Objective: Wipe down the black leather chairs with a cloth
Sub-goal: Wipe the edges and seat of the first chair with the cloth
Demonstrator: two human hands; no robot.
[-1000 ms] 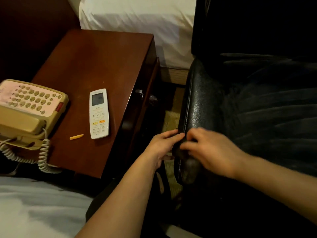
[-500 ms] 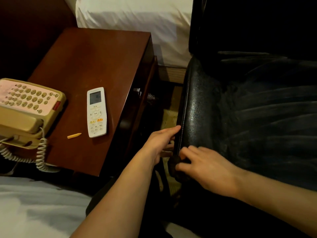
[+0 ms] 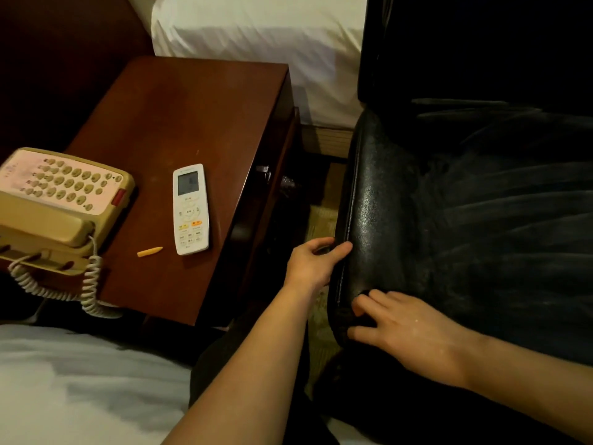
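Two bare hands are working at the near left edge of the black leather chair (image 3: 481,220). The left hand (image 3: 313,264) is gripping the chair's outer side edge, thumb lying along the top of the piped seam and the fingers curling round the far side of the edge, out of sight. The right hand (image 3: 407,329) is lying just below and to the right of that grip, at the rounded front corner of the seat, with its fingers spread. It is pressing down on a dark cloth (image 3: 351,317), which is bunching under the fingertips and showing only as a small dark lump against the leather; how much of it the hand is covering is hard to tell. The seat surface beyond the right hand is showing pale streaks across the leather.

To the left of the gripping hand, a dark wooden nightstand (image 3: 199,123) is standing close beside the chair with a narrow gap between them. On it are lying a white remote control (image 3: 191,208), a small orange stick (image 3: 150,251) just beside it, and a beige telephone (image 3: 57,203) with a coiled cord (image 3: 86,284) hanging off the near edge. White bedding (image 3: 256,43) is showing behind the nightstand.
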